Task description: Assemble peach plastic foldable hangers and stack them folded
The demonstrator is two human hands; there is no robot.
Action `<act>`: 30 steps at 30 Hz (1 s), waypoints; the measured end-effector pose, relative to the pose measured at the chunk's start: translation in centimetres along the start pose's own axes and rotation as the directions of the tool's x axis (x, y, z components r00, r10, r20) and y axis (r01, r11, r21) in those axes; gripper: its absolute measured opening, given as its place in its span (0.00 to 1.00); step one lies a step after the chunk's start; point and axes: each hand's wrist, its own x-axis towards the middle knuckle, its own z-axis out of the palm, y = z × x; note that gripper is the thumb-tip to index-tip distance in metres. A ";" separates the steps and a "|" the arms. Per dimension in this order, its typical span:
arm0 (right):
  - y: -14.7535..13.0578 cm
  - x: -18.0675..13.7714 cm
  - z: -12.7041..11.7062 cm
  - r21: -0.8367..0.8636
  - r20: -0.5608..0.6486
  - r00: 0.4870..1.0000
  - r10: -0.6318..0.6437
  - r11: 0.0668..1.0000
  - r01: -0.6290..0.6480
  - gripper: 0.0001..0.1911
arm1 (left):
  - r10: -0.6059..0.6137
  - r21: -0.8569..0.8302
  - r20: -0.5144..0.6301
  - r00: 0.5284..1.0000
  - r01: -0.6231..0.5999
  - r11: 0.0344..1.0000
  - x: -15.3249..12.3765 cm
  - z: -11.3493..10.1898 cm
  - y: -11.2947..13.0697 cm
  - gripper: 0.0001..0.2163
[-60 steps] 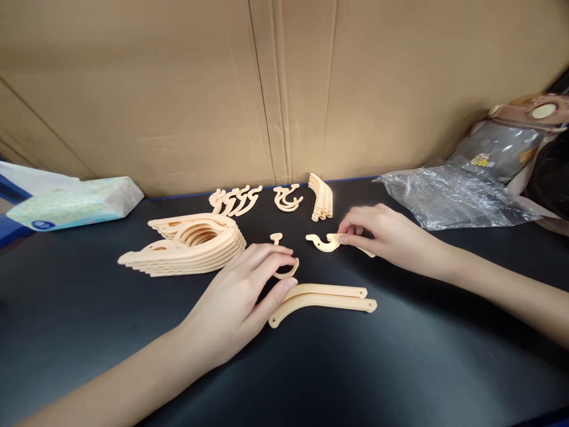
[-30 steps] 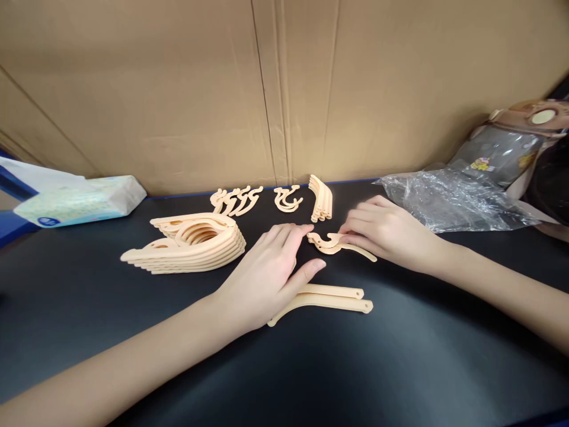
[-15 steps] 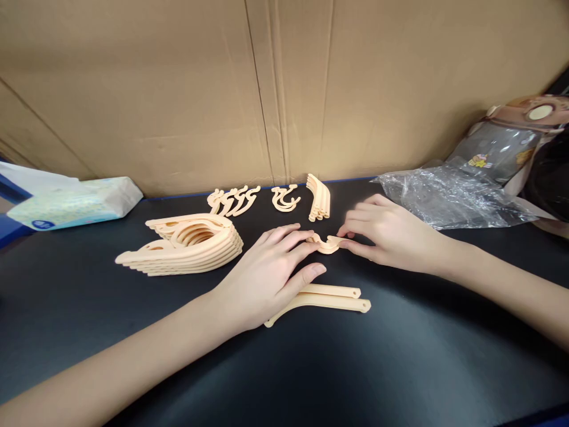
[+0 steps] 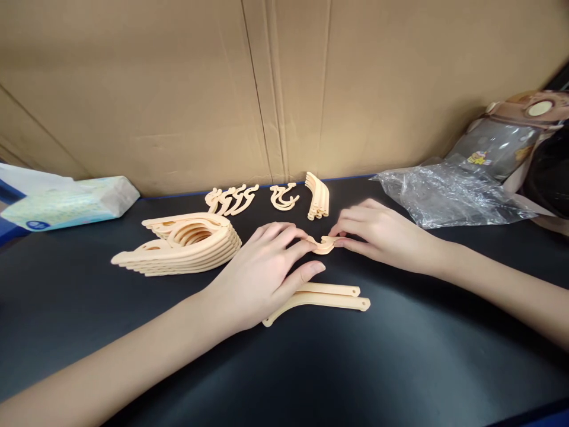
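Observation:
Small beige plastic hooks [image 4: 324, 245] lie close together on the black table, between my two hands. My right hand [image 4: 377, 234] pinches their right end between thumb and fingers. My left hand [image 4: 271, 273] rests palm down with the thumb spread away. Its index and middle fingertips touch the left end of the hooks and partly cover it. Two long, bent beige plastic arms [image 4: 338, 300] with holes at their ends lie below, partly hidden under my left hand.
A stack of curved beige plastic frames [image 4: 191, 249] sits to the left. Behind are hook pieces [image 4: 233, 200], more hooks [image 4: 283, 198] and bundled arms [image 4: 317, 196]. A tissue pack [image 4: 75, 201] lies far left; a clear plastic bag [image 4: 444, 196] and bottle [image 4: 493, 145] are right.
My right hand has shifted slightly left along with the hooks, and its fingers sit closer to my left hand. The camera view has moved a little; the stacks stay in place.

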 end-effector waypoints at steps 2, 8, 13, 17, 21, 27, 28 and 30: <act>0.0 0.0 0.0 -0.002 -0.002 1.000 0.000 1.000 0.000 0.12 | -0.001 0.000 -0.004 1.000 0.001 1.000 0.0 0.1 0.1 0.17; 0.1 0.0 0.0 -0.026 -0.005 1.000 -0.012 1.000 0.012 0.13 | -0.014 -0.005 -0.001 1.000 0.014 1.000 -0.2 -0.2 0.3 0.18; 0.2 0.1 0.0 -0.073 -0.013 0.999 -0.029 0.997 0.028 0.13 | 0.001 0.004 -0.062 0.998 -0.001 1.000 -1.3 -1.2 0.2 0.17; 0.3 0.1 -0.1 -0.085 -0.024 0.999 -0.029 0.996 0.026 0.14 | -0.021 -0.014 -0.113 0.993 0.019 1.000 -3.0 -1.5 -0.1 0.13; 0.1 0.2 -0.4 -0.113 -0.056 0.998 -0.039 0.993 0.033 0.13 | -0.009 -0.027 -0.140 0.990 0.005 1.000 -4.6 -1.3 -0.3 0.10; -1.4 0.3 -0.9 -0.155 -0.129 0.982 -0.137 0.981 0.117 0.12 | 0.128 0.089 -0.144 0.981 -0.116 0.989 -5.6 -1.1 -1.3 0.08; -1.8 0.3 -0.9 -0.159 -0.139 0.977 -0.163 0.977 0.141 0.12 | 0.162 0.134 -0.144 0.976 -0.143 0.981 -5.6 -1.1 -1.5 0.09; -2.5 0.3 -0.9 -0.170 -0.155 0.965 -0.214 0.967 0.187 0.12 | 0.201 0.204 -0.140 0.969 -0.171 0.964 -5.7 -1.0 -2.0 0.12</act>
